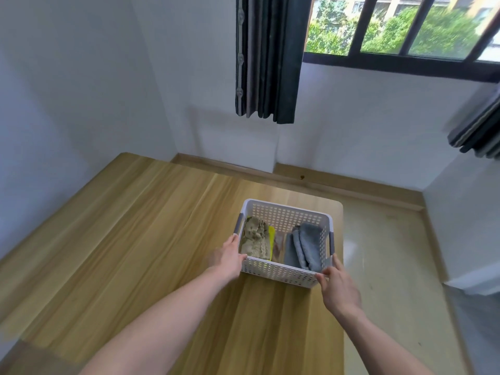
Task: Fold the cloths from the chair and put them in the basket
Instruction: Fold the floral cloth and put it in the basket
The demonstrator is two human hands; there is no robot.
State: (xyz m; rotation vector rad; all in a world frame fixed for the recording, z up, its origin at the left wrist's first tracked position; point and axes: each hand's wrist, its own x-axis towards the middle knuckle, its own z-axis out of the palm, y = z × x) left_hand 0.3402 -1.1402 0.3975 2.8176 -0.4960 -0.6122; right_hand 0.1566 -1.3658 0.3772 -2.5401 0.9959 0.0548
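A white perforated plastic basket (pixel 284 216) with grey handles stands on the wooden table near its far right corner. Inside lie folded cloths: a beige one (pixel 255 240) on the left with a yellow one (pixel 271 236) beside it, a brownish one (pixel 278 246) in the middle, and a grey one (pixel 304 247) on the right. My left hand (pixel 229 257) holds the basket's near-left corner, thumb over the rim. My right hand (pixel 338 285) grips the near-right corner. The chair is out of view.
The wooden table (pixel 162 239) runs to the left wall. Its right edge lies just past the basket, with beige floor (pixel 384 253) beyond. A dark curtain (pixel 267 58) hangs by the window at the back, and a second curtain (pixel 479 133) shows at the right.
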